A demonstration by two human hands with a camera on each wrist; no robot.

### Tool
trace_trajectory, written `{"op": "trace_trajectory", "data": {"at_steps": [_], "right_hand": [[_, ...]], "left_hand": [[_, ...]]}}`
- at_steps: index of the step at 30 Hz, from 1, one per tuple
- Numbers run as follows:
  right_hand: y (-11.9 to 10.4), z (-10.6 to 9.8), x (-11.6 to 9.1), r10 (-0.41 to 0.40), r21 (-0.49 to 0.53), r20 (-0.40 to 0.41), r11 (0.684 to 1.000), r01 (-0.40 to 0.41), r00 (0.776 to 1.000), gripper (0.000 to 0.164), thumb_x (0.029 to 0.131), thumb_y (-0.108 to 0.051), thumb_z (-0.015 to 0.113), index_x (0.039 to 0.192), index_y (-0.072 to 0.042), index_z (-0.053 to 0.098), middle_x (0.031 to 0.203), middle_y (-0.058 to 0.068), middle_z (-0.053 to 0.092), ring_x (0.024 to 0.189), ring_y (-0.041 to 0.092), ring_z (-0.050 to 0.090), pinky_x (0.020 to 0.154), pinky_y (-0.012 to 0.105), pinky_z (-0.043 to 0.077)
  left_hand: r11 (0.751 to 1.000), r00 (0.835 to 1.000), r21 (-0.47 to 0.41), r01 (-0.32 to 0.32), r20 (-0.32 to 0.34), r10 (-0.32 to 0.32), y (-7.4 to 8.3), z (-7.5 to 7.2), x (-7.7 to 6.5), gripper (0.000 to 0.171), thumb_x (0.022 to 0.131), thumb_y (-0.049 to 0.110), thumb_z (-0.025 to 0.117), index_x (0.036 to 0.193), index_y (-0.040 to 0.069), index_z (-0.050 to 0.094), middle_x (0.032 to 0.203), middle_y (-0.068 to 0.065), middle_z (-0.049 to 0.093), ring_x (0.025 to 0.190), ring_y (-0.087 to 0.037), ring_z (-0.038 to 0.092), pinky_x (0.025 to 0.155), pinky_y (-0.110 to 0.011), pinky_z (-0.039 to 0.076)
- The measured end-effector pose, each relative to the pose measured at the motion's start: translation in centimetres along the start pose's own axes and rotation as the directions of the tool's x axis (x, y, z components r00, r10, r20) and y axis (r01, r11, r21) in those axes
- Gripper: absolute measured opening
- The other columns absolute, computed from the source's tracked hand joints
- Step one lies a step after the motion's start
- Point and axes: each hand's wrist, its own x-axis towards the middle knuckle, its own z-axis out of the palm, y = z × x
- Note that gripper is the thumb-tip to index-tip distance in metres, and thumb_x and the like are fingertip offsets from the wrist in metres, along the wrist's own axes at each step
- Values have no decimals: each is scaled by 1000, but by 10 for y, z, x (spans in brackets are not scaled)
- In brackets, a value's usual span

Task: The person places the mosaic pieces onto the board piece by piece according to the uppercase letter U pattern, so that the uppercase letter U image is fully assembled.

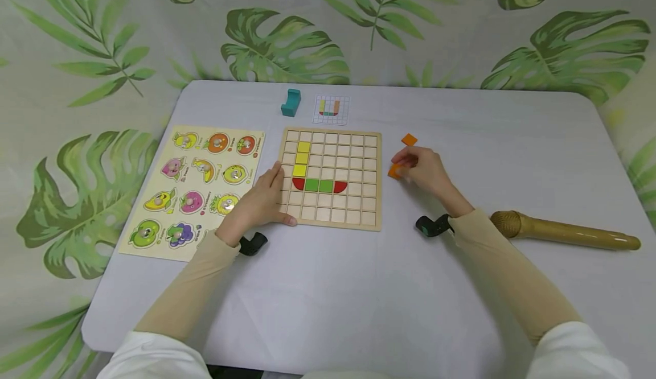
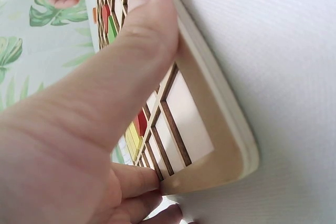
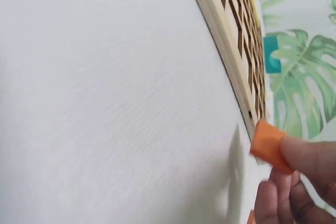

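A wooden grid board [image 1: 380,197] lies on the table with yellow square tiles [image 1: 302,158] in a column. Below them, green tiles [image 1: 318,185] sit in a row between two red rounded pieces [image 1: 340,186]. My left hand [image 1: 261,200] rests at the board's near left corner, thumb on the front rim [image 2: 226,114] and fingers along the left side. To the right of the board, my right hand [image 1: 422,169] pinches an orange square tile [image 3: 269,142] between thumb and fingers, above the table. Another orange tile [image 1: 409,139] lies just beyond that hand.
A small pattern card [image 1: 342,118] and a teal block [image 1: 291,103] lie behind the board. On the left is a fruit puzzle board [image 1: 169,208], partly under the left arm. A brown stick-like object [image 1: 574,232] lies at the right.
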Motion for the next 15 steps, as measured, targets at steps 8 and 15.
{"op": "trace_trajectory", "data": {"at_steps": [8, 15], "right_hand": [[-22, 20, 18, -87, 101, 75, 992, 79, 993, 16, 85, -1, 71, 99, 3, 66, 92, 14, 64, 80, 23, 57, 69, 23, 46], [-42, 45, 35, -95, 126, 160, 989, 75, 982, 13, 85, -3, 72, 96, 1, 67, 89, 11, 63, 80, 22, 56, 73, 25, 45]], "left_hand": [[1000, 1000, -3, 3, 2, -3, 0, 0, 0, 120, 69, 41, 85, 146, -16, 11, 156, -26, -1, 140, -44, 11, 112, -47, 20], [1000, 1000, -4, 9, -3, -9, 0, 0, -1, 120, 68, 40, 85, 146, -15, 11, 156, -26, 0, 141, -43, 11, 112, -46, 20]]}}
